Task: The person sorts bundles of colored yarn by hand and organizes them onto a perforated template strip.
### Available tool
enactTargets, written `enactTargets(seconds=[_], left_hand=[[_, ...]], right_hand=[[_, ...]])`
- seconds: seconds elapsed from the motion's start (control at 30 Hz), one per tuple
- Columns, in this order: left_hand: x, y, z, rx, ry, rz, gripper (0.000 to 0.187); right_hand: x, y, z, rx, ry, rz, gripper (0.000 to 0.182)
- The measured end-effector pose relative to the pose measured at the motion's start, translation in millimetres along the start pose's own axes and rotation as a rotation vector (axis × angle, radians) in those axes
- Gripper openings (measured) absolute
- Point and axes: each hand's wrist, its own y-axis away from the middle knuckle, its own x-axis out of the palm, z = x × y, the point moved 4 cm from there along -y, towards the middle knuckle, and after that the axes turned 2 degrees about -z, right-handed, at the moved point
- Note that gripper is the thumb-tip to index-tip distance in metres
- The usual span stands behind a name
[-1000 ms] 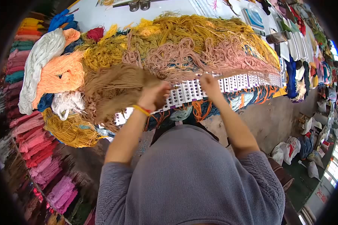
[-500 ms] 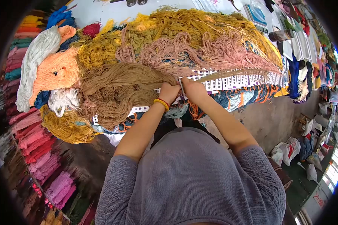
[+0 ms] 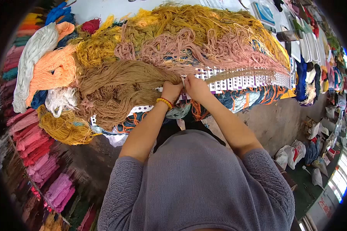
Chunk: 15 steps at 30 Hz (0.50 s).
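Note:
A thick hank of brown yarn (image 3: 121, 79) lies across the front of the heap. Its right end narrows into my left hand (image 3: 171, 91), which is closed around it. Close beside that, my right hand (image 3: 197, 88) is pinched shut; whatever its fingertips hold is too small to make out. From behind my right hand, thin brown strands (image 3: 239, 72) fan out rightward over a row of white cards with dark holes (image 3: 235, 82). A yellow and red beaded bracelet (image 3: 164, 102) circles my left wrist.
Pink yarn (image 3: 173, 50) and mustard yarn (image 3: 196, 23) pile up behind the cards. Peach yarn (image 3: 54, 71) and pale grey yarn (image 3: 32, 61) lie at the left. Blue and orange yarn (image 3: 246, 100) hangs along the front edge. White bags (image 3: 291, 154) sit on the floor at right.
The view has shifted slightly, so the table's contents sit a little higher and further left. My right hand has turned slightly beside the left, which keeps its grip on the brown yarn.

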Motion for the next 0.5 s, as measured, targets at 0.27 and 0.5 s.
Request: enactTargets(seconds=[0.27, 0.5], left_hand=[[-40.5, 5.4, -13.1, -0.116, -0.123, 0.099, 0.017], [-39.3, 4.2, -13.6, -0.021, -0.096, 0.158, 0.023]], right_hand=[[-11.8, 15.9, -15.7, 0.156, -0.295, 0.057, 0.033], [-7.5, 16.7, -15.2, 0.155, -0.307, 0.072, 0.033]])
